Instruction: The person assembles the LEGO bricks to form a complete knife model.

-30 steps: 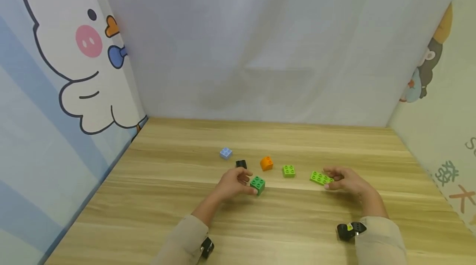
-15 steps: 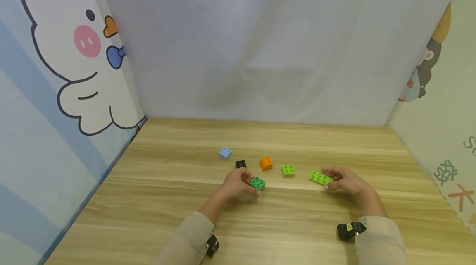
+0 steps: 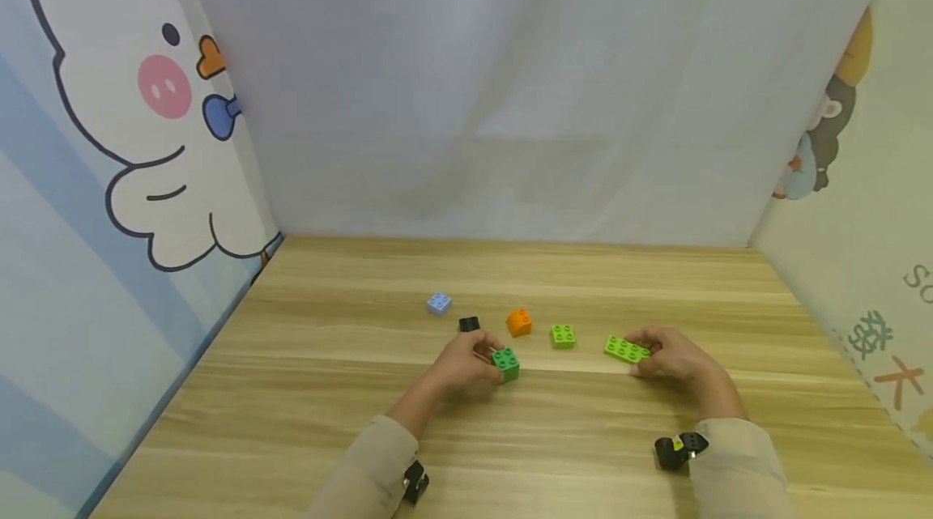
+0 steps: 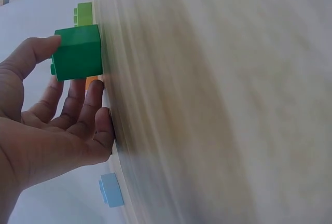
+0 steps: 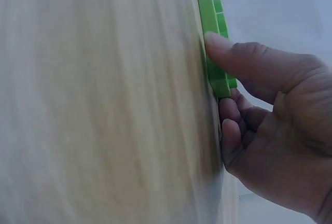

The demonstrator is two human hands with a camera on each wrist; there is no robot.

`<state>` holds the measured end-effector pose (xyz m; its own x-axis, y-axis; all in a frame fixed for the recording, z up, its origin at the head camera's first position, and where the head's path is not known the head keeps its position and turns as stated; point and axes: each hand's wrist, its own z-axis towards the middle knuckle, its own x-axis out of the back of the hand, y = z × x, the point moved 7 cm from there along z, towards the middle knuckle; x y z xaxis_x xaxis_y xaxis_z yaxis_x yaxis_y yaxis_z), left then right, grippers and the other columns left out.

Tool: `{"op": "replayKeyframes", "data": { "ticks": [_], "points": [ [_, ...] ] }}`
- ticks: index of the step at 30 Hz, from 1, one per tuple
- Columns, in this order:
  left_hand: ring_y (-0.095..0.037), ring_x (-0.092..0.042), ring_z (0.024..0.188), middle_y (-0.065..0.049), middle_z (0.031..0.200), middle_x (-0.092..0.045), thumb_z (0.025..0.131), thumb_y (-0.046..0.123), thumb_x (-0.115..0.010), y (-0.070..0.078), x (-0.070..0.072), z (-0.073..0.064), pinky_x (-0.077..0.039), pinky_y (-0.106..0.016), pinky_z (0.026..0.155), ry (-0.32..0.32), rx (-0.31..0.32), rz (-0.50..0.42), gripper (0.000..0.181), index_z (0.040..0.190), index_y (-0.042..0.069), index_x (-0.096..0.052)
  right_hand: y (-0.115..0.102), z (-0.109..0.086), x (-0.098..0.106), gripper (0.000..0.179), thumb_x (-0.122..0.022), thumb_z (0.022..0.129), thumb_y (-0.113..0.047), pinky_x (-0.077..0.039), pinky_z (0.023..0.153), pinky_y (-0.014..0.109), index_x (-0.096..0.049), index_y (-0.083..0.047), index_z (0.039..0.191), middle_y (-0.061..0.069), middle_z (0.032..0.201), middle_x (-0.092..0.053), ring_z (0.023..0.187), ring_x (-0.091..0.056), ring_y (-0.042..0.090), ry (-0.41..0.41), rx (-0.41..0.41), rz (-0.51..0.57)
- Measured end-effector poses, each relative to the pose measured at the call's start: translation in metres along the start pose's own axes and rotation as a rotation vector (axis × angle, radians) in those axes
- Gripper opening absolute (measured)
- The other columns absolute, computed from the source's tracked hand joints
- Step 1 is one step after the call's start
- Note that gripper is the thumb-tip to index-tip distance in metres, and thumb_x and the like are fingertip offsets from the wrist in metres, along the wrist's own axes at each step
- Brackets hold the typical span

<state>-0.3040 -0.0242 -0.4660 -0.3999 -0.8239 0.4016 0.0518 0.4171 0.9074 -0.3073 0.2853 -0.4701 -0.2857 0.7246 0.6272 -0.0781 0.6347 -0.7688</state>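
Note:
My left hand (image 3: pixel 466 361) pinches a dark green building brick (image 3: pixel 504 364), studs up. In the left wrist view the thumb lies on one side of this green brick (image 4: pixel 78 53) and the fingers are on the other, partly hidden. To the right, my right hand (image 3: pixel 674 355) holds the near end of a long lime-green brick (image 3: pixel 625 350) between thumb and fingers. The right wrist view has the thumb against the side of that flat lime brick (image 5: pixel 213 58), which lies at the tabletop with its studs up.
Behind the hands stand a small lime-green brick (image 3: pixel 563 337), an orange curved brick (image 3: pixel 519 323) and a light blue brick (image 3: pixel 439 304). A black piece (image 3: pixel 469 325) sits just beyond my left hand. Cloth walls border the wooden table (image 3: pixel 554 446).
My right thumb and fingers have closed onto the long lime brick. The left hand has taken a firmer hold of the green brick, which has barely moved. The head view shifted slightly.

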Motion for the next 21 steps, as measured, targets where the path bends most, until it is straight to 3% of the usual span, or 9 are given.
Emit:
{"op": "replayKeyframes", "data": {
  "ticks": [6,12,21],
  "points": [
    [-0.018,-0.053,0.082,-0.004,0.088,-0.057,0.068,0.002,-0.081,-0.0014,0.0019,0.0008,-0.046,-0.031,0.073,0.006,-0.003,0.026,0.038,0.1,0.003,-0.061,-0.0025,0.002,-0.0008,0.048,-0.075,0.072,-0.006,-0.039,0.072,0.035,-0.057,0.007,0.115,0.012,0.097,-0.056,0.085,-0.048,0.024,0.026,0.017,-0.055],
    [-0.018,-0.053,0.08,-0.003,0.086,-0.058,0.068,0.0,-0.079,-0.0031,0.002,-0.0002,-0.046,-0.033,0.074,-0.001,-0.01,0.027,0.035,0.098,0.003,-0.063,0.0006,-0.0043,0.0058,0.05,-0.074,0.075,-0.008,-0.044,0.075,0.038,-0.056,0.005,0.12,0.02,0.108,-0.053,0.094,-0.049,0.031,0.091,-0.014,0.006],
    [-0.019,-0.057,0.082,-0.005,0.09,-0.057,0.068,-0.001,-0.079,-0.007,0.0044,0.0032,-0.048,-0.035,0.075,-0.01,-0.004,-0.001,0.037,0.101,0.003,-0.064,-0.003,-0.0042,0.007,0.05,-0.074,0.075,-0.006,-0.044,0.072,0.035,-0.056,0.007,0.119,0.02,0.106,-0.054,0.091,-0.049,0.029,0.105,-0.008,0.039]
  ]
}}
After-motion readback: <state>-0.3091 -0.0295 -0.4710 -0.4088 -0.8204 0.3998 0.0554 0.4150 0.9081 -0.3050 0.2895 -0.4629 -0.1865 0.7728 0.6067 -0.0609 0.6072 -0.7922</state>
